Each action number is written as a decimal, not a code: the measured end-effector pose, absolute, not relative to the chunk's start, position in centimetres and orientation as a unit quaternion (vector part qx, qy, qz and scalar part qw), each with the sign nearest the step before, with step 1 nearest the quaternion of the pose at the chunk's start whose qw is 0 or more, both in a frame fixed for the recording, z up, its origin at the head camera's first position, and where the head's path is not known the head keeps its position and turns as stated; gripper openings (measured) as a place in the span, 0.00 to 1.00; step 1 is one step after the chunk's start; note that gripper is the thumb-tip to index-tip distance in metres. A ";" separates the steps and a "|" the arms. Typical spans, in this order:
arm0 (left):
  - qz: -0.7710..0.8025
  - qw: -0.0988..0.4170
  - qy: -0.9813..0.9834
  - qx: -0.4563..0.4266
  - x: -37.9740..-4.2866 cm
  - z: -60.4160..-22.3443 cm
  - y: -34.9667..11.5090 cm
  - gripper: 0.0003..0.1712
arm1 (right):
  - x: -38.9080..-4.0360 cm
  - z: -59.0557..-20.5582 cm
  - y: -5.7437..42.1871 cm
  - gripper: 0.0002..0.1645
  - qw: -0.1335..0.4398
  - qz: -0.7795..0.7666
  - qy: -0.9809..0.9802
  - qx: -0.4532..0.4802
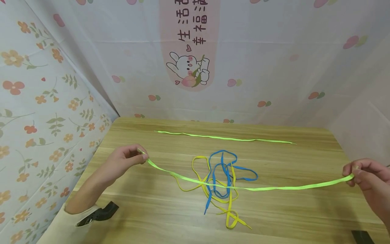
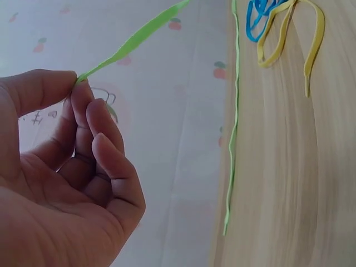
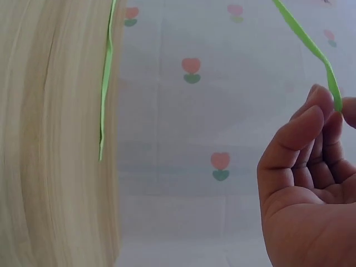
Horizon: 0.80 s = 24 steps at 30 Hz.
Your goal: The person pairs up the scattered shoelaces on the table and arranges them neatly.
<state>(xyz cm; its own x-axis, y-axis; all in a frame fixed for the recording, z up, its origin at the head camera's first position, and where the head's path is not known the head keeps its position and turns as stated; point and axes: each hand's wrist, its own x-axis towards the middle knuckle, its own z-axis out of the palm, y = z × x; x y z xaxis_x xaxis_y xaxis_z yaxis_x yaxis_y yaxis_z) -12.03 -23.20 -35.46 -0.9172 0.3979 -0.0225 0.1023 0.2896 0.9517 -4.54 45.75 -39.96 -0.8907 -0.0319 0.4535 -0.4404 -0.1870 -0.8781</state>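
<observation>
A neon green shoelace (image 1: 253,189) hangs in a shallow sag between the two hands, above the table. Thumb and fingertips of the left hand (image 1: 126,158) pinch one end, and a short tip pokes out past them. At the far right, the right hand (image 1: 370,176) pinches the other end; the left wrist and right wrist views show both pinches close up. Behind, a second green shoelace (image 1: 219,137) lies nearly straight along the table's back. Beneath the held lace, a blue shoelace (image 1: 229,174) and a yellow shoelace (image 1: 230,203) lie loosely tangled together.
The wooden table (image 1: 146,217) meets a white printed curtain (image 1: 274,67) along its back edge. A flowered cloth (image 1: 45,101) hangs at the left. Black wrist mounts show at the left sleeve (image 1: 65,222) and the bottom right corner.
</observation>
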 end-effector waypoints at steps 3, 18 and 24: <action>0.583 0.121 0.790 0.149 -12.3 -35.7 -23.5 0.08 | -4.7 -40.0 45.9 0.31 0.148 0.755 -0.616 0.170; 0.600 0.094 0.789 0.093 -13.6 -36.9 -24.6 0.07 | -5.3 -40.9 46.5 0.28 0.171 0.828 -0.519 0.125; 0.602 0.093 0.789 0.078 -13.9 -37.4 -25.1 0.08 | -5.4 -41.2 46.7 0.28 0.171 0.851 -0.481 0.123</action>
<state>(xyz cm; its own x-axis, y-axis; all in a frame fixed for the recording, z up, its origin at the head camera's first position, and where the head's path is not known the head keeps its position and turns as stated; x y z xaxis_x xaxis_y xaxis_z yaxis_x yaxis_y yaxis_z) -13.91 -25.07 -37.40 -0.9705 0.2353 -0.0532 0.0108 0.2626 0.9648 -5.43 46.68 -41.18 -0.9110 0.1729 0.3745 -0.4101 -0.4781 -0.7767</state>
